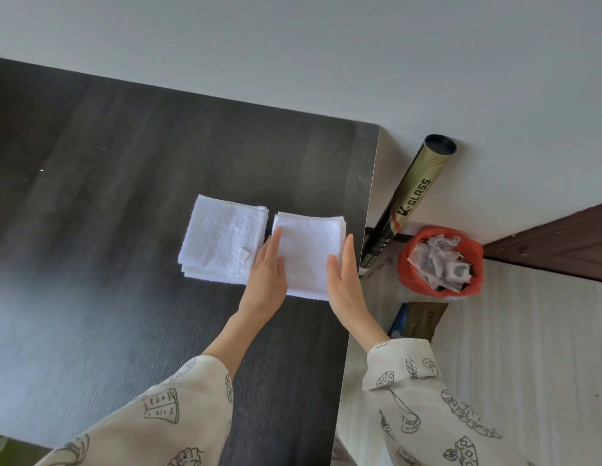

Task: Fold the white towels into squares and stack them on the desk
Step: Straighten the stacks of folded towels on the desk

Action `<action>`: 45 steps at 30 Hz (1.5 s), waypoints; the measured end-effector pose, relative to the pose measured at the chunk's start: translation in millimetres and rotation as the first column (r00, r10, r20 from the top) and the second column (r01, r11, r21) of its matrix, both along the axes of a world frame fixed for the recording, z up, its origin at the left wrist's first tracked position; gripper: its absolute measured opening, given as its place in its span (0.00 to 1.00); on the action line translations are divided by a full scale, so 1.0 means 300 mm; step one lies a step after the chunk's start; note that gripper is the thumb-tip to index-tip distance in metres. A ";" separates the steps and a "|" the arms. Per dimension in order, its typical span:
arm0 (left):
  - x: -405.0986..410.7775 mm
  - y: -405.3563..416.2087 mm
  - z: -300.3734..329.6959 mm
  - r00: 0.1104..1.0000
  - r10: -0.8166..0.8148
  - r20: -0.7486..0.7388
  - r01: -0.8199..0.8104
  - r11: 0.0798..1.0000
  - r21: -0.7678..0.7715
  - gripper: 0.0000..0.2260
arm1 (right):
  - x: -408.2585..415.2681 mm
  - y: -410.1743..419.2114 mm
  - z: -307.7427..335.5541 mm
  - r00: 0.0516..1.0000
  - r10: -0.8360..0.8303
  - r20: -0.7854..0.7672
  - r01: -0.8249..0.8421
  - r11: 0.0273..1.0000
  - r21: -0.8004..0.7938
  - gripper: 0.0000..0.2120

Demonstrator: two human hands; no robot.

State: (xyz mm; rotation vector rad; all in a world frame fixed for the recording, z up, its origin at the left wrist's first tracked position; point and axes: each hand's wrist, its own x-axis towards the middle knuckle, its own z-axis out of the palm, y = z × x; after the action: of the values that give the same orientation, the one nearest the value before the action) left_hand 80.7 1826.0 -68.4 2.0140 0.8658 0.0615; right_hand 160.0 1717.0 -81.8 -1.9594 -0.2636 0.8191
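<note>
Two white towels lie side by side on the dark desk [124,196], near its right edge. The left one [222,238] is a folded stack of layers with a small tag at its near right corner. The right one [308,253] is folded into a square. My left hand [267,274] lies flat with straight fingers along that square's left edge. My right hand [345,274] stands with straight fingers against its right edge. Neither hand grips the cloth.
The desk's right edge runs just beyond the right towel. On the floor past it, a gold tube [410,203] leans on the wall, beside a red-lined bin [440,260] of paper waste and a cardboard box [418,319].
</note>
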 end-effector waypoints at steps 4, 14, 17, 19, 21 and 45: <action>-0.058 -0.062 0.024 0.987 0.158 0.016 -0.158 0.987 -0.038 0.22 | -0.043 -0.055 0.032 0.967 -0.227 -0.116 0.222 0.973 -0.056 0.26; -0.062 -0.106 0.066 0.539 0.696 -0.475 -0.638 -0.031 -0.770 0.18 | -0.061 -0.048 0.106 0.344 -0.554 -0.758 0.626 0.737 -0.254 0.18; -0.035 -0.071 0.077 0.554 0.694 -0.460 -0.510 -0.154 -0.846 0.12 | -0.034 -0.029 0.126 0.266 -0.542 -0.798 0.663 0.703 -0.257 0.11; -0.010 -0.050 0.081 0.557 0.701 -0.445 -0.441 -0.205 -0.874 0.12 | -0.010 -0.015 0.141 0.233 -0.533 -0.814 0.681 0.687 -0.255 0.10; 0.026 -0.035 0.083 0.573 0.699 -0.427 -0.405 -0.211 -0.890 0.14 | 0.023 0.007 0.149 0.193 -0.502 -0.843 0.712 0.663 -0.232 0.09; 0.682 0.315 0.076 0.697 0.688 -0.200 -0.272 -0.004 -0.962 0.11 | 0.622 0.345 0.109 0.192 -0.266 -0.945 0.856 0.517 0.028 0.24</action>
State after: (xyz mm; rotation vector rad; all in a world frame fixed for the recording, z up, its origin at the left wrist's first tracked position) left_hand 285.2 1920.5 -45.6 0.3166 0.9741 0.2068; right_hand 346.5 1820.6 -49.0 -0.6651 0.8245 0.9126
